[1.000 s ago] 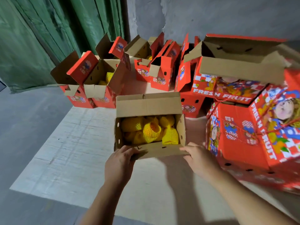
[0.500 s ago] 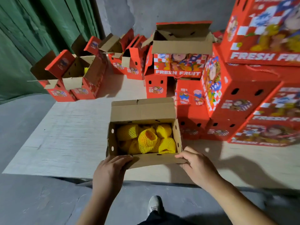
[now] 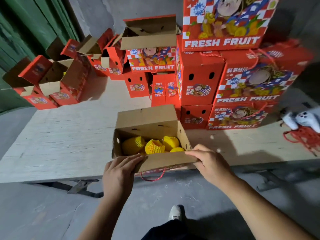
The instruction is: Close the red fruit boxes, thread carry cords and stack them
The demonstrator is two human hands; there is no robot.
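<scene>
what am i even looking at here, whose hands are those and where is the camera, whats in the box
There is no machine here: a person is working with two bare hands, and one wide-angle camera worn on their head looks forward and down, so you see their arms, and a shoe on the floor below.

On the pale board in front of them sits an open fruit box filled with fruit in yellow foam nets. The left hand and the right hand both grip its near flap, which looks like the start of closing it. A red carry cord hangs from the box's front.

Behind on the right, closed red boxes marked FRESH FRUIT are stacked. Further back on the left stand more red boxes with open flaps. Loose red cords lie at the right edge.
</scene>
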